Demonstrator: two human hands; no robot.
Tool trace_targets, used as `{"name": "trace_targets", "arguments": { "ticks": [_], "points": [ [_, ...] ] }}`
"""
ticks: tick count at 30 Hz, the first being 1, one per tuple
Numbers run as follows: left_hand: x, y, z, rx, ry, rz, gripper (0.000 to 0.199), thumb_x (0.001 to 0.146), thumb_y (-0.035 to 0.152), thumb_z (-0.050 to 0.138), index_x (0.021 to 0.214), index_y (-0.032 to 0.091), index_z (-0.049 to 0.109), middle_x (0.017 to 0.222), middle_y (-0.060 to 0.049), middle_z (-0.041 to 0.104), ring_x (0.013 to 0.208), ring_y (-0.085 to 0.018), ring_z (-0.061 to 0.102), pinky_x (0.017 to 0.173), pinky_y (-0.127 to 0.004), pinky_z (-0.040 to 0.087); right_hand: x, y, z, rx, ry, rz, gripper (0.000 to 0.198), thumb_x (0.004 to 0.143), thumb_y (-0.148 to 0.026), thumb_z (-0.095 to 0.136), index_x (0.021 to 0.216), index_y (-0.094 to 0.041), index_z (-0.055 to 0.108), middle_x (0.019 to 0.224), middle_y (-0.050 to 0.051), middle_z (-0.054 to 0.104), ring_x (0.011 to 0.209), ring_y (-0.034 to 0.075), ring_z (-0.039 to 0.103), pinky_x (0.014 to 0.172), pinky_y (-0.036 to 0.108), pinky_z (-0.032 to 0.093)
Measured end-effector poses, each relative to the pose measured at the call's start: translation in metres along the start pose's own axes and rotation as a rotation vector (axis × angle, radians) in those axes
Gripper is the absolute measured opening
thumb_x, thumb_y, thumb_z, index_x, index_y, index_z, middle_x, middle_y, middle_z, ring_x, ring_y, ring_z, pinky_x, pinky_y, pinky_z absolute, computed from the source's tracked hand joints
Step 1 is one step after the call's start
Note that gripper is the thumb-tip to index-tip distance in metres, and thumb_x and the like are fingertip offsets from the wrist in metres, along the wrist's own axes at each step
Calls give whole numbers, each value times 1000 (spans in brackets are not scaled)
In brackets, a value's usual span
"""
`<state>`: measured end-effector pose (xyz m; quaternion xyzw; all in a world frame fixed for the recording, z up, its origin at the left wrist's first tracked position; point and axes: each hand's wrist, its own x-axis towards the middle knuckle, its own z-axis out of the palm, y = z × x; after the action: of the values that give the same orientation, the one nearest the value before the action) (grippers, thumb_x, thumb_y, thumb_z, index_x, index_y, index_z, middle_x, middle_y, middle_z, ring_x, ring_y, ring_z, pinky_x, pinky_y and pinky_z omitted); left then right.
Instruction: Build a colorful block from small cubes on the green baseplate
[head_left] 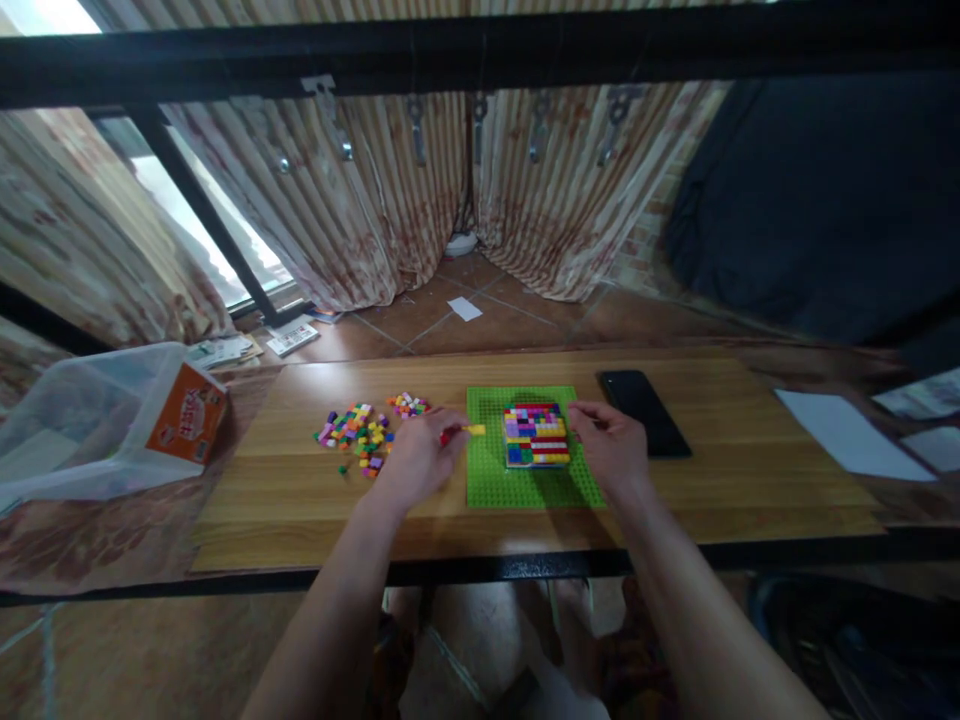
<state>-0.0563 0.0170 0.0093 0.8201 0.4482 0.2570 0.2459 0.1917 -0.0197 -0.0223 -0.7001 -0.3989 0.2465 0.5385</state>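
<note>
My left hand [420, 458] is closed in a pinch over the left edge of the green baseplate. A yellow toy brick [475, 430] sticks out from its fingertips, and a bit of red [445, 437] shows in the fingers too. On the baseplate [487, 488] stands a block built of many-coloured bricks [535, 436], in rows of red, yellow, purple, white and blue. Just right of that block is my right hand [613, 448], its thumb and fingers pressed together. Whether anything is between those fingertips is hidden.
Loose bricks [352, 428] lie in a pile on the wooden table [262, 470], with a smaller heap [407, 403] behind. A clear plastic bin [97, 420] stands far left. A black phone-like slab [643, 412] and white paper [851, 435] lie to the right.
</note>
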Motion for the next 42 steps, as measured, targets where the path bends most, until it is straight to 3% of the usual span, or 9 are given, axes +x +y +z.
{"name": "trace_targets", "arguments": {
  "ticks": [5, 13, 20, 25, 34, 42],
  "points": [
    [5, 24, 31, 9, -21, 28, 16, 87, 21, 54, 88, 22, 70, 87, -3, 69, 79, -15, 64, 73, -26, 46, -3, -1, 0, 33, -31, 2, 34, 72, -43, 64, 85, -14, 75, 74, 8, 74, 63, 20, 65, 60, 31, 48],
    [12, 26, 48, -10, 29, -9, 9, 84, 21, 58, 84, 22, 66, 83, -1, 70, 77, -15, 65, 72, -26, 47, -6, -3, 3, -17, -112, 3, 33, 75, -44, 63, 90, -17, 74, 82, 9, 75, 71, 22, 68, 69, 35, 52],
    [14, 29, 57, -109, 61, -60, 6, 81, 18, 58, 77, 21, 62, 78, 0, 69, 74, -14, 63, 70, -25, 47, -16, -4, 14, -175, -137, -145, 49, 76, -49, 65, 113, -17, 65, 112, 14, 68, 101, 28, 64, 92, 46, 47],
    [14, 27, 58, -187, 60, -85, 5, 79, 19, 58, 76, 21, 62, 76, 0, 68, 73, -14, 63, 69, -25, 47, -24, -4, 26, -205, -98, -166, 60, 72, -48, 68, 123, -17, 58, 123, 16, 62, 116, 32, 55, 100, 48, 42],
    [16, 13, 59, -556, -3, -187, 7, 74, 16, 57, 76, 17, 64, 69, -1, 66, 65, -14, 61, 61, -24, 45, -24, 1, 30, -186, -80, -139, 65, 70, -49, 70, 125, -17, 56, 124, 15, 61, 115, 32, 56, 101, 50, 40],
    [20, 16, 66, -598, 79, -318, 21, 74, 36, 67, 68, 16, 67, 58, 0, 61, 53, -11, 51, 50, -23, 38, -24, 1, 31, -149, -66, -117, 67, 66, -48, 74, 123, -18, 57, 119, 14, 63, 110, 31, 59, 97, 49, 43]
  ]
}}
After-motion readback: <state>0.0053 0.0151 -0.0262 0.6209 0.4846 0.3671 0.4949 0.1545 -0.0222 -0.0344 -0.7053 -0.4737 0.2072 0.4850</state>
